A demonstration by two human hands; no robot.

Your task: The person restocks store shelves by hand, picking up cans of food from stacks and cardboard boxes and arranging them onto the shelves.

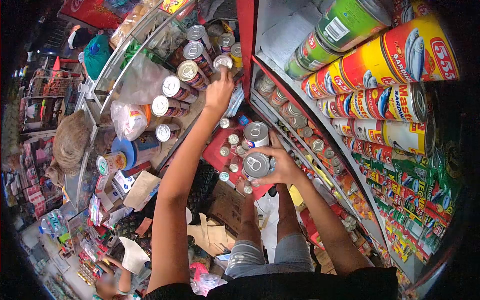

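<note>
Shelves [275, 62] packed with canned goods and pouches sweep from 1 to 5 o'clock in a crowded shop. Facing them, a display counter [186, 120] curves between 9 and 11 o'clock. At 2 o'clock lies a bank of large 555 sardine tins [400, 57], on its side. Just off the middle, toward 9 o'clock, is a red surface [212, 150]; farther out on the same bearing, a cat [72, 142] lies along the counter's outer side.

A person's right hand [282, 169], toward 4 o'clock, is clamped around a gray-topped can [256, 166] near the middle. A second can [256, 133] stands just beyond it toward 1 o'clock, against the fingers; whether the hand bears its weight cannot be told. The left hand [220, 92], between 11 and 12 o'clock, has fingertips at the lid of a silver-topped can [222, 61]; whether they close on it cannot be told. Beside it, a row of cans [190, 72] lines the counter down toward 9 o'clock. Small cans [233, 139] dot the red surface.
</note>
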